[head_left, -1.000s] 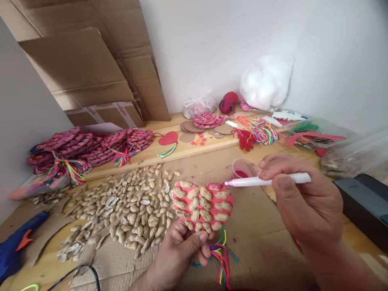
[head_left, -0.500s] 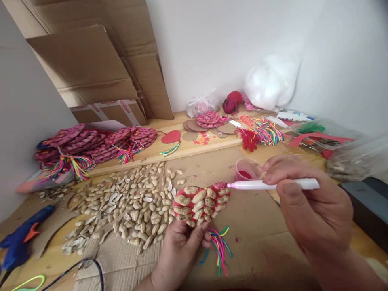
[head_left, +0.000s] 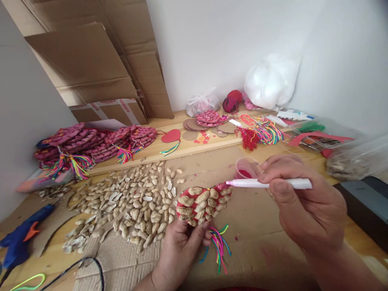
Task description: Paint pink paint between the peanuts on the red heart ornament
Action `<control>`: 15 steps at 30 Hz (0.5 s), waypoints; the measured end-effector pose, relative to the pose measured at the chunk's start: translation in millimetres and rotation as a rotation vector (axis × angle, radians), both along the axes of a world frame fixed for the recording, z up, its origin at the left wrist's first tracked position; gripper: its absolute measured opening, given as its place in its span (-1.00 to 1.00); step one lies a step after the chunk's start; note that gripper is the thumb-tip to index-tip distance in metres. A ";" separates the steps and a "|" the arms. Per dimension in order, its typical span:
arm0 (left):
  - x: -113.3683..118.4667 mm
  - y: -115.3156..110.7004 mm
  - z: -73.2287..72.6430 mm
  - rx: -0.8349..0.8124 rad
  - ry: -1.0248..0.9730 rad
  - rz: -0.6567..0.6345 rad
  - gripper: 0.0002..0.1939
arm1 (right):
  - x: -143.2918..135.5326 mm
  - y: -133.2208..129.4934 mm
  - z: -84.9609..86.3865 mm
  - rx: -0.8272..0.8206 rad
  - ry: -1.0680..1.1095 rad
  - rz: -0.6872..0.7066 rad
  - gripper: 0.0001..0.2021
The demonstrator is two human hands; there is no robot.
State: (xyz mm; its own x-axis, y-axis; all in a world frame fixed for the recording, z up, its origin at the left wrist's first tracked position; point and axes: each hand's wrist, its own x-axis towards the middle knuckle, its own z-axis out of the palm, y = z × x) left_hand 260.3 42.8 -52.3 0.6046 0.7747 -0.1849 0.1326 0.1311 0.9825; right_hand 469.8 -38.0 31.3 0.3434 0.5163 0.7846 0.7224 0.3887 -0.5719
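Over the flattened cardboard, the left hand is closing thumb and fingers around the lower edge of the peanut-covered piece, holding it tilted between the peanut heap and the right hand. Fingers are hiding its bottom, so its full outline is hard to read; how the multicoloured tassel is attached is also hidden. The right hand is gripping a slim white pen between thumb and fingers, its pink tip touching the magenta-coated shell at the piece's upper right. Those fingers are covering part of the barrel and overlapping the rim of the translucent cup, which is holding red-pink liquid.

Shells are showing rough, ridged, pale tan skins against a smooth red backing; a few in the heap are lying split, hollow sides up. Tassel strands are spreading in thin, soft cords. At the left, a blue tool with an orange trigger is running out of frame, as is a black cable. Farther back, pink shell-covered pieces are overlapping in a bumpy pile, individual edges difficult to separate. Puffy white material is bulging near the wall; contents of the clear bag at right are blurring.
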 end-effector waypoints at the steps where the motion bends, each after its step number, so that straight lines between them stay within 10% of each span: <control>1: 0.1 0.0 -1.1 -0.003 0.004 0.000 -0.67 | -0.3 -0.1 -0.1 -0.004 0.000 0.013 -0.88; 15: 0.4 0.5 -0.7 0.041 0.014 -0.008 -0.70 | -1.2 0.2 0.8 -0.007 0.020 0.053 -0.87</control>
